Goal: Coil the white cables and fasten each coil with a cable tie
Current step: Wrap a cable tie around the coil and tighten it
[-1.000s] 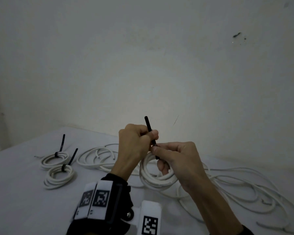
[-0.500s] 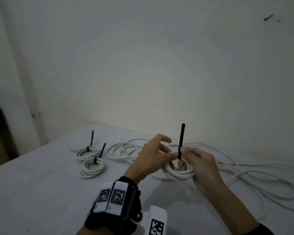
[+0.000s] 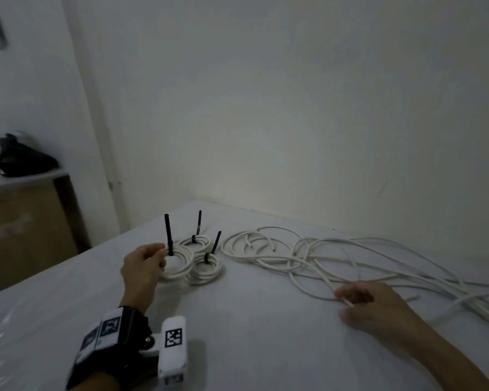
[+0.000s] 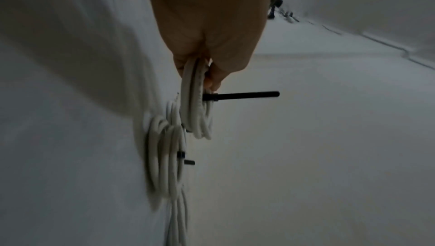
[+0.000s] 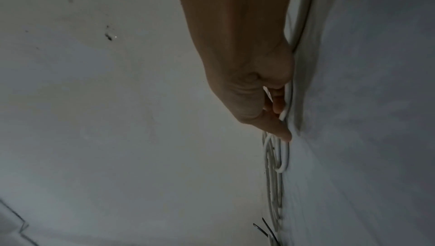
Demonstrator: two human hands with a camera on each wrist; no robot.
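— Head view? Left hand (image 3: 143,268) gripping tied coil (image 3: 178,263) by its cable tie (image 3: 168,235), near table's (image 3: 251,334) far-left corner.
— Wrist views? Coil pinched; right hand (image 5: 256,90) curled around loose white cable (image 5: 288,99).

We see the white cables (image 3: 316,258) as smooth, rubbery-looking plastic with a faint sheen, and the coil (image 4: 196,105) gripped in the left hand (image 3: 143,270) has the same jacket. Its cable tie (image 4: 244,94) looks like matt black plastic, stiff and straight. We read the table (image 3: 251,334) as covered in a smooth, slightly wrinkled white sheet. The wall (image 3: 294,108) is matt painted plaster with small scuffs. The wrist strap (image 3: 119,342) looks like black cloth.
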